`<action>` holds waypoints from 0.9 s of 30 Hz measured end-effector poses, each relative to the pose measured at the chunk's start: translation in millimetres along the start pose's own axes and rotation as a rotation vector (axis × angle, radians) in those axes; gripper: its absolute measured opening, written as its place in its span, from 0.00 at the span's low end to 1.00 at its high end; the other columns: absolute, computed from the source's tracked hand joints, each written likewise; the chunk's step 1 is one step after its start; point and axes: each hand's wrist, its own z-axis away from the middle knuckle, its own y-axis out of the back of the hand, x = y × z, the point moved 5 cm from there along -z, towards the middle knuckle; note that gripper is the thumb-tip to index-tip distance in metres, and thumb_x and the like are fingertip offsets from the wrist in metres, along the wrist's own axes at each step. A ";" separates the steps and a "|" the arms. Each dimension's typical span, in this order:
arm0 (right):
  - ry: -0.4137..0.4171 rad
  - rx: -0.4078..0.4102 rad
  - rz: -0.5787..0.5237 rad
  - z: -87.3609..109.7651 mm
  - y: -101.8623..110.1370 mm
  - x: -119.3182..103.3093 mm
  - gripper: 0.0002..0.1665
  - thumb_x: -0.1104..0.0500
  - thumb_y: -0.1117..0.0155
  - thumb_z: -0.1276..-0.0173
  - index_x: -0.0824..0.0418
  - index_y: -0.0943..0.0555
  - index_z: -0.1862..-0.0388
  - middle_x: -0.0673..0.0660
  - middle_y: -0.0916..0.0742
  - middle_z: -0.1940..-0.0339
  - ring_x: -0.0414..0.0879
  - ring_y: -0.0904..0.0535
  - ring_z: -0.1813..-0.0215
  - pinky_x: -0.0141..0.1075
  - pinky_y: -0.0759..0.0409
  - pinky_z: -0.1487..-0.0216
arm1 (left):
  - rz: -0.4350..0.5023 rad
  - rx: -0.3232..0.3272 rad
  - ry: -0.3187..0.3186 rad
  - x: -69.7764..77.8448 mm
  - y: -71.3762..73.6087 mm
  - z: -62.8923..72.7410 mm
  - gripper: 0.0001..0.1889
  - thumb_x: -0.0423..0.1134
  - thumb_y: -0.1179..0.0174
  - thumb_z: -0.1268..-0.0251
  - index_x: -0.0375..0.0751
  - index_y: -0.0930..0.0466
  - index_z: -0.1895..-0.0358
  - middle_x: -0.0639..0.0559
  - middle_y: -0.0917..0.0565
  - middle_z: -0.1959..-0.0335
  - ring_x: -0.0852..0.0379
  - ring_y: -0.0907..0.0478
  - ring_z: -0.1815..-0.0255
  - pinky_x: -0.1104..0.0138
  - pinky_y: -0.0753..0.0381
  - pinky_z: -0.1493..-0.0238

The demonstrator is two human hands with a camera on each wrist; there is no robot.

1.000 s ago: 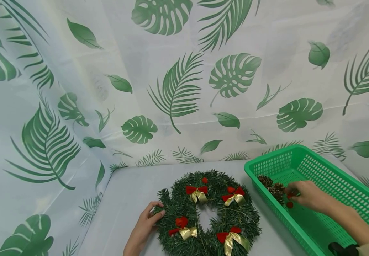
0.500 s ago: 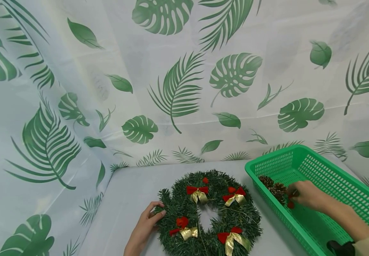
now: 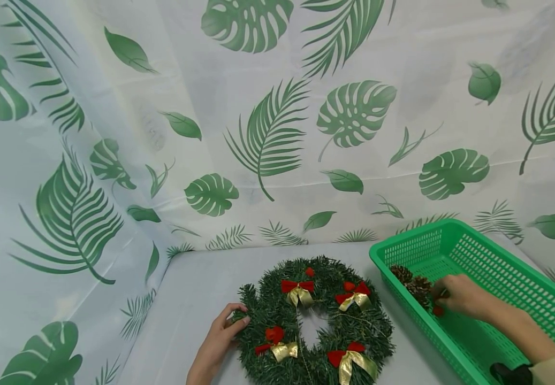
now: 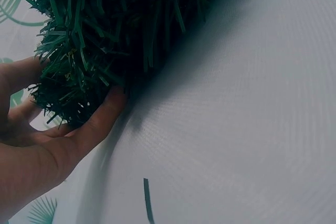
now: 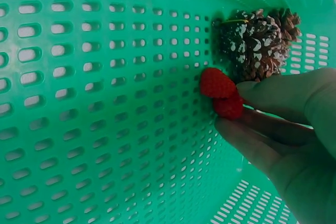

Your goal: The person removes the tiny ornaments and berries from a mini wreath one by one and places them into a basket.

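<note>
A dark green artificial Christmas wreath (image 3: 267, 278) lies on the white-covered table, trimmed with red and gold bows (image 3: 298, 293) and small red pieces. My left hand (image 3: 220, 334) grips its left edge; in the left wrist view the thumb and fingers curl round a tuft of the wreath (image 4: 94, 51). Inside the green basket (image 3: 419, 321), my right hand (image 3: 462, 297) pinches a red raspberry-shaped ornament (image 5: 229, 107) between thumb and fingertips. Another red raspberry-shaped ornament (image 5: 216, 82) sits right against it. Pine cones (image 5: 257, 45) with white-tipped scales lie just beyond the fingers.
The long perforated basket stands to the right of the wreath, its wall rising between the two. Behind the table hangs a white cloth (image 3: 277, 224) printed with green leaves. A black strap (image 3: 510, 373) circles the right wrist.
My right hand has shifted slightly toward the pine cones and closed in on the red ornaments. The left hand keeps its grip on the wreath.
</note>
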 end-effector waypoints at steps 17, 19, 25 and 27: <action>0.007 -0.019 -0.023 3.6 1.0 -1.3 0.08 0.74 0.29 0.45 0.67 0.13 0.66 0.57 0.11 0.68 0.55 0.15 0.65 0.40 0.16 0.66 | 0.001 0.002 0.000 -0.7 0.2 -0.2 0.21 0.51 0.36 0.27 0.44 0.27 0.42 0.52 0.32 0.67 0.54 0.34 0.63 0.59 0.31 0.65; 0.011 -0.016 -0.019 3.4 2.4 -1.1 0.08 0.74 0.29 0.46 0.66 0.13 0.67 0.57 0.11 0.68 0.57 0.15 0.64 0.42 0.15 0.65 | 0.002 0.002 -0.001 -0.4 0.1 -0.1 0.21 0.51 0.36 0.27 0.44 0.27 0.41 0.52 0.32 0.67 0.54 0.34 0.63 0.59 0.30 0.65; 0.028 -0.012 0.016 2.4 9.4 -3.2 0.08 0.73 0.27 0.45 0.65 0.12 0.66 0.55 0.10 0.68 0.57 0.14 0.63 0.44 0.15 0.63 | 0.003 0.003 -0.011 -0.4 0.1 -0.3 0.21 0.52 0.36 0.27 0.44 0.27 0.41 0.52 0.31 0.66 0.53 0.34 0.62 0.58 0.30 0.65; 0.034 -0.014 0.021 2.5 11.5 -4.2 0.08 0.72 0.27 0.44 0.65 0.12 0.65 0.55 0.10 0.68 0.57 0.14 0.63 0.44 0.15 0.64 | 0.004 0.002 -0.015 -0.3 0.3 -0.2 0.21 0.52 0.36 0.27 0.44 0.27 0.41 0.52 0.31 0.66 0.53 0.34 0.62 0.58 0.30 0.65</action>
